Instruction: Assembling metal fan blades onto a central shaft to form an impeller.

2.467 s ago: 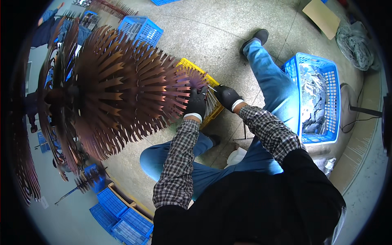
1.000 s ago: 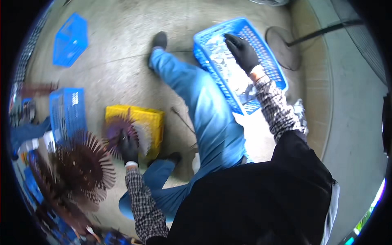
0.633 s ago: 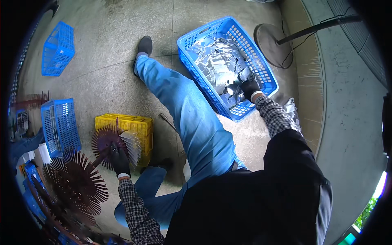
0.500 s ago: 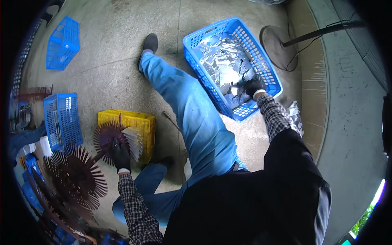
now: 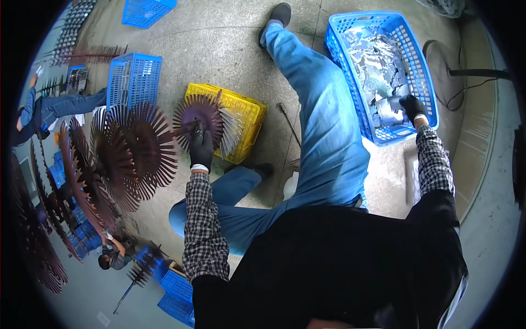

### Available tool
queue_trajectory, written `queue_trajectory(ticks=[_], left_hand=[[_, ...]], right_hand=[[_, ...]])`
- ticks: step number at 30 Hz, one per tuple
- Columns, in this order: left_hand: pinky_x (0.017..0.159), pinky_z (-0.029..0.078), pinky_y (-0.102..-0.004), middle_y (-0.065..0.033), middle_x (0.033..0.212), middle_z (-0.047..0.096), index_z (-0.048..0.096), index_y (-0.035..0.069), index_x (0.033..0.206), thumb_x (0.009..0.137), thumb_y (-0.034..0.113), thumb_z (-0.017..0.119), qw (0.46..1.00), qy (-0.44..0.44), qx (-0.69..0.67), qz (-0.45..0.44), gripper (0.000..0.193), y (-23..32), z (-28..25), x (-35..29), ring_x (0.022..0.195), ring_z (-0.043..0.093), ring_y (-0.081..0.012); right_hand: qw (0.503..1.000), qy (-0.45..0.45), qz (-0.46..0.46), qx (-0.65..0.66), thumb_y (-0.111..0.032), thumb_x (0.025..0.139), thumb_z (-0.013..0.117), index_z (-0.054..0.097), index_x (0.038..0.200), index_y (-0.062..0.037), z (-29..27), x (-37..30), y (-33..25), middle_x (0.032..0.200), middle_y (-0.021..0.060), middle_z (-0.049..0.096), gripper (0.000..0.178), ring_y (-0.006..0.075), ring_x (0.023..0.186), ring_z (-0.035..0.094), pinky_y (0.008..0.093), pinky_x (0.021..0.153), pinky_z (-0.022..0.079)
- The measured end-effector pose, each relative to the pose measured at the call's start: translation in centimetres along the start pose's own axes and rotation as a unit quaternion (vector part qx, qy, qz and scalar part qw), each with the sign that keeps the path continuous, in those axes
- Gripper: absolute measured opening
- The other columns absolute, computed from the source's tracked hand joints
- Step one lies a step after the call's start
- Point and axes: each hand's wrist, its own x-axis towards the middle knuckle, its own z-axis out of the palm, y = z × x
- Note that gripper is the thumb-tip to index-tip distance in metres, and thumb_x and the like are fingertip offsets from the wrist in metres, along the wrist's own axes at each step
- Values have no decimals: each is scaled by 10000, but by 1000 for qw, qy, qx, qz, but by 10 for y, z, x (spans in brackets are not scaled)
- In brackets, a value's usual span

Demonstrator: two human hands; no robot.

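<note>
My left hand (image 5: 201, 147), in a dark glove, is closed at the hub of a round, dark purplish slotted disc (image 5: 190, 114); its fingertips are partly hidden. Thin pale plates (image 5: 232, 131) fan out from the disc's right edge. My right hand (image 5: 413, 107), also gloved, reaches into a blue plastic basket (image 5: 366, 132) and pinches a thin, shiny flat piece (image 5: 392, 104). Loose silvery flat pieces (image 5: 375, 55) cover much of the basket's bottom.
A yellow crate (image 5: 247, 116) stands behind the slotted disc. More slotted discs (image 5: 134, 153) crowd the left. Blue crates (image 5: 134, 79) stand farther left, near another person's legs (image 5: 74, 105). A second person (image 5: 114, 253) is at lower left. A stand's round base (image 5: 438, 74) sits right of the basket.
The view has swung left, so everything sits farther right and higher. My right hand has shifted within the basket over the flat pieces. My left hand stays at the disc's hub.
</note>
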Motion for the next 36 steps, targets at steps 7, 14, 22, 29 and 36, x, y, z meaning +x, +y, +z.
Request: queue_trajectory(ticks=[7,14,22,29,36], left_hand=[[945,497,-344,-154,1243,674,602,-33,1293,1009,143,523,996,-12,-31,-82,343,61,-32,-20,1079,655,-280],[875,515,-298,-93,1176,681,603,61,1333,1080,293,401,901,-120,-388,-155,399,163,-48,-15,980,651,-170],[756,540,-278,-113,980,715,604,-2,1266,1070,315,451,817,-83,-537,-195,402,178,-43,-12,795,656,-159],[735,535,-307,-92,816,675,617,-16,1167,1024,237,544,792,2,-535,-294,300,159,-19,-21,709,612,-162],[677,515,-334,-92,852,698,659,11,1071,982,247,594,911,-11,-354,-214,260,174,14,-10,722,637,-211]], right_hand=[[818,68,25,570,-280,946,618,694,1183,-31,-119,-60,-119,984,85,714,352,159,741,678,273,680,531],[761,-115,-241,591,-180,1018,548,665,1196,52,-197,-132,-299,949,95,637,314,167,748,668,267,719,515],[622,-337,-207,675,-194,982,642,646,1136,70,-170,-150,-410,922,74,642,305,158,763,655,285,785,539],[724,-37,-328,606,-265,949,669,645,1135,39,-129,-149,-443,927,143,674,358,229,743,690,309,663,542],[846,116,-501,144,-317,949,606,648,1140,12,-107,-160,-467,962,183,689,383,362,752,657,419,692,516]])
